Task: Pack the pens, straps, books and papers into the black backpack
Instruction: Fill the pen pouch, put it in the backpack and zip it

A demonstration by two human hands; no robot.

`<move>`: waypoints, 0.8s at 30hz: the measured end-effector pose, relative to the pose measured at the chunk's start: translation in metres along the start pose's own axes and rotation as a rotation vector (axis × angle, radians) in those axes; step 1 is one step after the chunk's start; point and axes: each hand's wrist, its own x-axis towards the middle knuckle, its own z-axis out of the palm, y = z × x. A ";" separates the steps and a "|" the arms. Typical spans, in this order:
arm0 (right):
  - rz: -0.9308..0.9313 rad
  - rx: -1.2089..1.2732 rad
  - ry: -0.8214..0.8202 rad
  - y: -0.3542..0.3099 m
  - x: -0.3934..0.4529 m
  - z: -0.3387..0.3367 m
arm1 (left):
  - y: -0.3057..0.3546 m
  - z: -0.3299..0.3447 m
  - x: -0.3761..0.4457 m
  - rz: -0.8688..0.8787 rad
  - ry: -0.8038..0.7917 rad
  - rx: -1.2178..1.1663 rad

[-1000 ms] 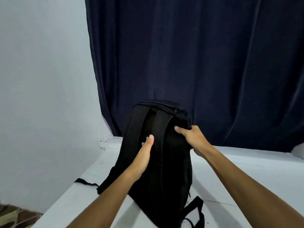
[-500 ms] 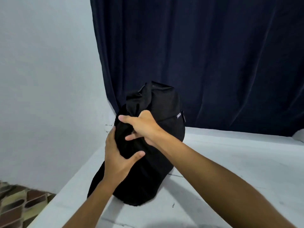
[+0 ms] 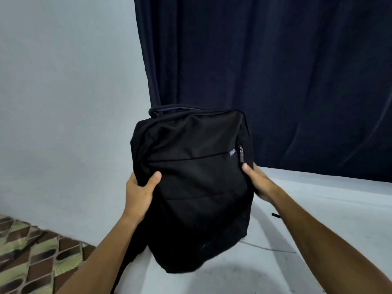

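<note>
The black backpack (image 3: 197, 187) stands upright on the white table (image 3: 318, 219), its front panel facing me. A zipper pull (image 3: 241, 154) hangs at its upper right edge, and the top flap looks slightly open, showing dark blue lining. My left hand (image 3: 140, 192) grips the bag's left side, thumb on the front panel. My right hand (image 3: 257, 181) holds the right side just below the zipper pull. A short black strap end (image 3: 275, 215) pokes out behind my right wrist. No pens, books or papers are in view.
A dark blue curtain (image 3: 265, 71) hangs right behind the bag. A pale wall (image 3: 63, 92) stands at the left. Patterned brown and green floor tiles (image 3: 31, 255) show beyond the table's left edge.
The backpack has been turned around: its strap side faced me a second ago, its front panel now does. Both hands shifted from its top and back to its two sides.
</note>
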 end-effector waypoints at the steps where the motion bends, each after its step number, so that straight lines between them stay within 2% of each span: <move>1: 0.012 0.061 0.010 0.007 0.007 0.013 | 0.001 0.003 0.004 -0.024 0.029 -0.017; 5: -0.102 0.192 0.252 0.000 0.023 0.030 | 0.010 0.029 0.016 -0.109 0.199 -0.122; 8: -0.188 0.254 0.366 -0.017 0.021 0.003 | 0.027 0.063 0.026 -0.115 0.223 -0.130; 12: -0.340 0.250 0.505 -0.051 0.005 -0.052 | 0.054 0.126 0.044 -0.088 0.122 -0.109; 18: -0.520 0.175 0.670 -0.109 -0.008 -0.155 | 0.079 0.247 0.059 -0.022 -0.030 -0.222; 24: -0.447 0.055 0.826 -0.083 0.008 -0.246 | 0.037 0.347 0.063 -0.091 -0.135 -0.263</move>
